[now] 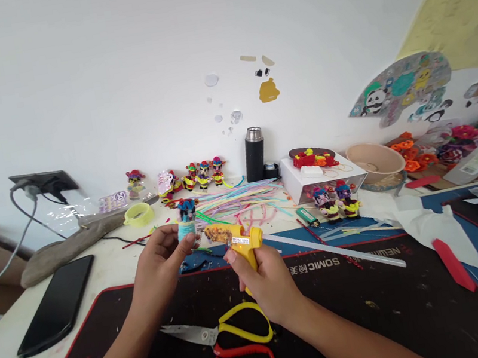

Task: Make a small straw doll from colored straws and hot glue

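My left hand (165, 254) grips a small pipe-cleaner figure (186, 226) upright, with a light blue body and a dark blue and red head. Wrapped round the handle of a yellow hot glue gun (244, 245) is my right hand (268, 280). The gun's stained nozzle end points left at the figure, with a small gap between them. A long translucent glue stick (336, 249) sticks out of the gun's back toward the right. Below both hands, scissors (213, 334) with one yellow and one red handle lie on the black mat (334, 321).
Several finished figures (204, 175) stand by the wall, behind loose pastel pipe cleaners (242, 198). Two more figures (337, 203) stand before a white box (324, 174). A black thermos (255, 155) is at the back. At left lie a phone (57, 304) and yellow tape (139, 214).
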`<control>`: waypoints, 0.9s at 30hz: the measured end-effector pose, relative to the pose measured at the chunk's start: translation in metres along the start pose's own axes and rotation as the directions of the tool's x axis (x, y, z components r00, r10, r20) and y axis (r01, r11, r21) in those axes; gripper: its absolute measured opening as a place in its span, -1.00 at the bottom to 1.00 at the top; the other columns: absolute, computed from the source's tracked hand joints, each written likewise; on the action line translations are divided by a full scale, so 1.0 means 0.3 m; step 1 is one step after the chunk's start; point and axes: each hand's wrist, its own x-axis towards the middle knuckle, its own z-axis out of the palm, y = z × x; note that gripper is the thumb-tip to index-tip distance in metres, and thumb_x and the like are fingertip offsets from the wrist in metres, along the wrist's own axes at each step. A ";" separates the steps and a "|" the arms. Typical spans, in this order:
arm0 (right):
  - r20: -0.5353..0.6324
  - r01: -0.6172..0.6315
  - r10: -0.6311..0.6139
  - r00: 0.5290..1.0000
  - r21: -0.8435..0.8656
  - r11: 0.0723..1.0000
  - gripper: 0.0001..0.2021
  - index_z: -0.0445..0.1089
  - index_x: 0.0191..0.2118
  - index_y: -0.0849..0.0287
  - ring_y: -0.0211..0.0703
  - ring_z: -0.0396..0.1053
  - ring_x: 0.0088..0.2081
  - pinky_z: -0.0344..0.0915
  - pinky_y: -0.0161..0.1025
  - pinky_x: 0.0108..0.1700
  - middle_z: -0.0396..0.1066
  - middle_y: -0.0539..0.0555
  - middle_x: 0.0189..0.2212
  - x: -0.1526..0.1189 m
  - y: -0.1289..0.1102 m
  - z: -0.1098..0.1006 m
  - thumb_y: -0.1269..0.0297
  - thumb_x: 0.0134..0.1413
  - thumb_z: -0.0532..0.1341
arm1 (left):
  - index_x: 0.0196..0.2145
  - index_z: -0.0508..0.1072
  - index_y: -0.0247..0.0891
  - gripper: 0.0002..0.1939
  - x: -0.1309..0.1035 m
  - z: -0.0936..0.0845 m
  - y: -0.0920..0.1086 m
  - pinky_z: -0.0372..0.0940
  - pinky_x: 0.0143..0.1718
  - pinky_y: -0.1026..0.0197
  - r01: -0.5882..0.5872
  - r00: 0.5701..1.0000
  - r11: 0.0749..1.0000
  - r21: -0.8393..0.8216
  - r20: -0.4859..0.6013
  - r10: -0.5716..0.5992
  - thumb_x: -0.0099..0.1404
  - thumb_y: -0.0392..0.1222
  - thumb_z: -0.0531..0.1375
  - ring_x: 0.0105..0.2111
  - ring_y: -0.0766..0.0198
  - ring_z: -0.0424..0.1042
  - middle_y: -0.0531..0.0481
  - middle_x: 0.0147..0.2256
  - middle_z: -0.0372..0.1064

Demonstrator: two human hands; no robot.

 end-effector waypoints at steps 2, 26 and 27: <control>-0.009 0.010 -0.010 1.000 0.006 1.000 -0.53 0.43 -0.38 0.17 -0.23 0.32 -0.57 0.21 -0.30 -0.47 0.33 -0.02 -0.64 -0.002 -0.003 -0.001 -0.16 0.33 0.18 | -0.26 0.44 -0.13 -0.44 -0.001 0.003 -0.001 0.49 -0.22 0.05 0.012 1.000 1.000 -0.008 0.004 -0.012 0.02 0.30 0.48 -0.25 -0.01 0.59 -0.05 -0.31 0.57; -0.157 -0.261 0.392 0.906 0.523 0.811 -0.39 0.41 -0.25 0.20 -0.39 0.04 -0.73 -0.22 -0.37 -0.67 0.23 -0.13 -0.65 -0.092 0.051 -0.114 -0.37 0.08 0.28 | -0.26 0.48 -0.13 -0.52 0.043 -0.042 -0.021 0.45 -0.36 0.08 -0.004 0.999 0.989 -0.151 -0.048 -0.004 0.04 0.22 0.48 -0.38 0.03 0.58 -0.04 -0.38 0.60; -0.144 -0.294 0.429 0.892 0.537 0.791 -0.40 0.38 -0.30 0.18 -0.39 0.03 -0.73 -0.22 -0.37 -0.67 0.21 -0.13 -0.65 -0.102 0.055 -0.131 -0.38 0.08 0.27 | -0.26 0.48 -0.14 -0.51 0.043 -0.042 -0.021 0.44 -0.36 0.09 -0.007 0.999 0.987 -0.162 -0.048 -0.001 0.04 0.22 0.49 -0.38 0.04 0.58 -0.03 -0.38 0.60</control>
